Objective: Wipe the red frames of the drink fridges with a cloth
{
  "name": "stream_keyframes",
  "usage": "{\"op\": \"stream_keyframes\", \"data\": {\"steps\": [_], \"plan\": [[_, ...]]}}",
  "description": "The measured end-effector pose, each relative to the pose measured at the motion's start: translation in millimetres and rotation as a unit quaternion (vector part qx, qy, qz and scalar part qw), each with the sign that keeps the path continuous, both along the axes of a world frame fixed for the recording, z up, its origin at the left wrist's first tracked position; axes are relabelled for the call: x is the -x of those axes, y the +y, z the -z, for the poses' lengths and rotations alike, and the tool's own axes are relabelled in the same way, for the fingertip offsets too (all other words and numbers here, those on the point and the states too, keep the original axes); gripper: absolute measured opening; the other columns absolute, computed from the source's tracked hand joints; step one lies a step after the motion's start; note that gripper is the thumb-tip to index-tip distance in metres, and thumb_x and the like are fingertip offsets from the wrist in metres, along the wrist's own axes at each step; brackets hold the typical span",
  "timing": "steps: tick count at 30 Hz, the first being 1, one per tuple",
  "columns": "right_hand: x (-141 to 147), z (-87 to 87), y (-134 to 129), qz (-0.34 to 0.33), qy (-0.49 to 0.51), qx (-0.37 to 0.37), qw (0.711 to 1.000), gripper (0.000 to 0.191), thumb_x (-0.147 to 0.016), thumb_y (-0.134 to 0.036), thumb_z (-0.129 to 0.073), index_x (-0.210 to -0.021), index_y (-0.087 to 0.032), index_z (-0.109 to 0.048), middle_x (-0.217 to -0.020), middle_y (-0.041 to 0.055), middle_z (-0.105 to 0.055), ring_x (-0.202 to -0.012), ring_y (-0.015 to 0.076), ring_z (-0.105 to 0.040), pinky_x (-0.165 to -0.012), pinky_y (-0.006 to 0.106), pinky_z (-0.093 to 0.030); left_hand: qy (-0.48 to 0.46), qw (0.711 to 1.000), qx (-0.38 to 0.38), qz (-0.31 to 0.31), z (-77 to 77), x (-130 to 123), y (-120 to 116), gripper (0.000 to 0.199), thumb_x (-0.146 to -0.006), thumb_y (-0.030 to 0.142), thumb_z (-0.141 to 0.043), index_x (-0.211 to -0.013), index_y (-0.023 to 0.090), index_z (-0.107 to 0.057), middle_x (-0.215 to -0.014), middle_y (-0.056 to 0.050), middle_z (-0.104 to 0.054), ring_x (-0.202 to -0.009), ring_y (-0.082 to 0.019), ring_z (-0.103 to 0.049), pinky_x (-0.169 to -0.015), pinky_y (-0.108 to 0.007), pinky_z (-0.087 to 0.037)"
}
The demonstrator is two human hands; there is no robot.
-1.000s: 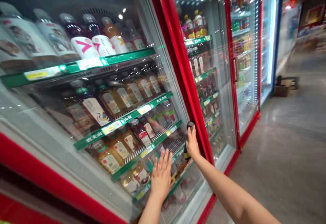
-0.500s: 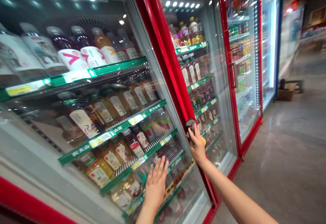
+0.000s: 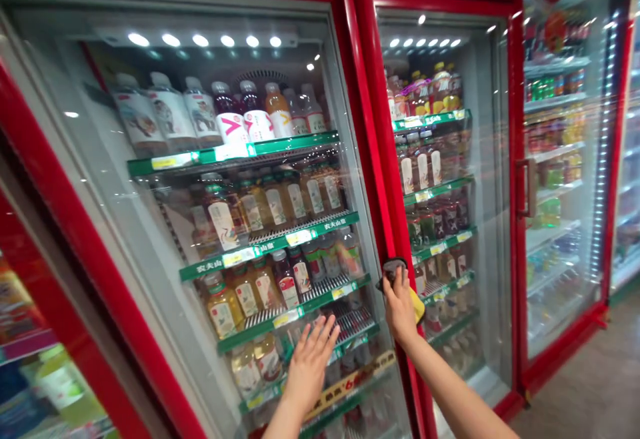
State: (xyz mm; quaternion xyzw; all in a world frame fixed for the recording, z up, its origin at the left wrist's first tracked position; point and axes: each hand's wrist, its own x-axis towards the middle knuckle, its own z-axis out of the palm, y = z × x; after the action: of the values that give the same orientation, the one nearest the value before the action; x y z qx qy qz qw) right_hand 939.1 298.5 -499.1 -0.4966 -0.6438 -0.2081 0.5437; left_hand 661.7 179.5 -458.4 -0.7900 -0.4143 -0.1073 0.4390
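My right hand (image 3: 401,307) presses a grey and yellow cloth (image 3: 417,306) against the red upright frame (image 3: 367,159) between two fridge doors. The cloth's dark grey end bunches beneath my fingertips, and its yellow side hangs out by my wrist. To the left, my left hand (image 3: 311,362) holds nothing, its fingers stretched out over the glass door (image 3: 165,332). Whether that palm touches the glass, I cannot tell. Behind the pane, bottled drinks (image 3: 287,279) stand on shelves with green edge strips (image 3: 270,249).
Another red-framed fridge (image 3: 435,212) with bottles adjoins on the right. Beyond it stands a lit drinks fridge (image 3: 560,179) whose door handle (image 3: 526,188) sticks out. A further red-framed cabinet (image 3: 55,386) fills the lower left. Grey floor (image 3: 565,392) shows at lower right.
The view has turned left and levelled, showing more of the near fridge. The cloth and my right hand stay on the red frame, with more yellow showing. My left hand remains spread.
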Motion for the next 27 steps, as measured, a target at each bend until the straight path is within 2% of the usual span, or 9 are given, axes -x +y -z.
{"op": "stream_keyframes", "data": {"steps": [2,4,6,11,13,15,21,23,27], "plan": [[1.2,-36.3,8.8,0.000,-0.004,-0.010,1.000,0.101,-0.080,0.009,-0.040,-0.162,-0.035,0.000,-0.169,0.0056,0.008,-0.155,0.0363,0.002,-0.118,0.064,-0.035,-0.008,1.000,-0.011,-0.006,3.4,-1.9,-1.2,0.084,-0.081,0.021,-0.062,-0.159,0.028,-0.030,-0.167,0.003,-0.025,-0.158,-0.020,-0.010,-0.129,-0.041,-0.004],[0.2,-47.4,13.0,-0.002,-0.021,-0.014,1.000,0.101,-0.080,0.007,-0.041,-0.162,-0.033,0.001,-0.170,0.0052,0.003,-0.155,0.0374,-0.002,-0.118,0.066,-0.033,-0.017,1.000,-0.018,-0.011,7.3,-4.1,-2.0,0.084,-0.082,0.022,-0.063,-0.159,0.029,-0.030,-0.167,0.003,-0.026,-0.158,-0.020,-0.011,-0.129,-0.041,-0.007],[-2.5,-30.8,12.4,-0.008,-0.047,-0.016,0.999,0.101,-0.080,0.006,-0.043,-0.161,-0.035,0.000,-0.169,0.0022,-0.004,-0.154,0.0375,-0.008,-0.118,0.066,-0.033,-0.025,0.999,-0.013,-0.020,10.3,-5.9,-2.9,0.084,-0.083,0.026,-0.063,-0.159,0.029,-0.028,-0.167,0.003,-0.025,-0.157,-0.021,-0.014,-0.128,-0.041,-0.012],[-5.2,54.6,-3.8,-0.016,-0.089,-0.021,0.996,0.102,-0.077,0.006,-0.043,-0.161,-0.038,-0.003,-0.168,-0.0040,-0.011,-0.154,0.0351,-0.013,-0.115,0.062,-0.043,-0.032,0.999,0.029,-0.033,12.7,-7.3,-6.4,0.085,-0.086,0.026,-0.061,-0.161,0.029,-0.021,-0.167,0.002,-0.024,-0.155,-0.020,-0.023,-0.125,-0.040,-0.024],[-2.5,62.9,-9.2,-0.016,-0.093,-0.022,0.995,0.102,-0.077,0.005,-0.042,-0.161,-0.036,-0.001,-0.168,-0.0031,-0.009,-0.155,0.0351,-0.008,-0.113,0.063,-0.045,-0.035,0.998,0.037,-0.040,13.1,-7.5,-7.8,0.087,-0.085,0.021,-0.061,-0.161,0.030,-0.020,-0.168,0.003,-0.022,-0.155,-0.021,-0.024,-0.125,-0.042,-0.024],[2.0,43.8,-10.1,-0.016,-0.086,-0.023,0.996,0.102,-0.077,0.005,-0.041,-0.162,-0.035,0.001,-0.169,-0.0014,-0.007,-0.155,0.0364,-0.005,-0.113,0.066,-0.043,-0.039,0.997,0.043,-0.053,13.4,-7.7,-8.6,0.090,-0.083,0.017,-0.060,-0.161,0.031,-0.019,-0.168,0.004,-0.020,-0.155,-0.021,-0.023,-0.126,-0.043,-0.023],[20.3,-52.0,1.4,-0.025,-0.047,-0.020,0.998,0.100,-0.079,0.004,-0.040,-0.162,-0.032,0.002,-0.170,0.0050,-0.008,-0.155,0.0380,-0.005,-0.117,0.072,-0.028,-0.032,0.998,0.041,-0.033,10.1,-8.0,-7.6,0.089,-0.084,0.023,-0.062,-0.161,0.028,-0.019,-0.169,0.001,-0.020,-0.155,-0.023,-0.023,-0.125,-0.043,-0.023],[26.7,-41.7,-0.9,-0.040,-0.040,-0.008,0.998,0.101,-0.078,0.005,-0.039,-0.162,-0.032,0.001,-0.169,0.0066,-0.010,-0.155,0.0371,-0.009,-0.117,0.071,-0.028,-0.035,0.998,0.040,-0.031,8.5,-9.8,-8.0,0.088,-0.084,0.024,-0.062,-0.161,0.027,-0.020,-0.169,0.001,-0.021,-0.155,-0.023,-0.023,-0.125,-0.043,-0.022],[38.8,29.8,-21.0,-0.075,-0.020,0.034,0.996,0.109,-0.070,0.009,-0.037,-0.162,-0.033,0.002,-0.170,0.0055,-0.006,-0.155,0.0330,-0.010,-0.116,0.062,-0.039,-0.042,0.997,0.058,-0.038,6.1,-14.4,-10.2,0.087,-0.085,0.023,-0.060,-0.161,0.027,-0.019,-0.169,0.000,-0.021,-0.155,-0.023,-0.022,-0.126,-0.044,-0.020]]}}
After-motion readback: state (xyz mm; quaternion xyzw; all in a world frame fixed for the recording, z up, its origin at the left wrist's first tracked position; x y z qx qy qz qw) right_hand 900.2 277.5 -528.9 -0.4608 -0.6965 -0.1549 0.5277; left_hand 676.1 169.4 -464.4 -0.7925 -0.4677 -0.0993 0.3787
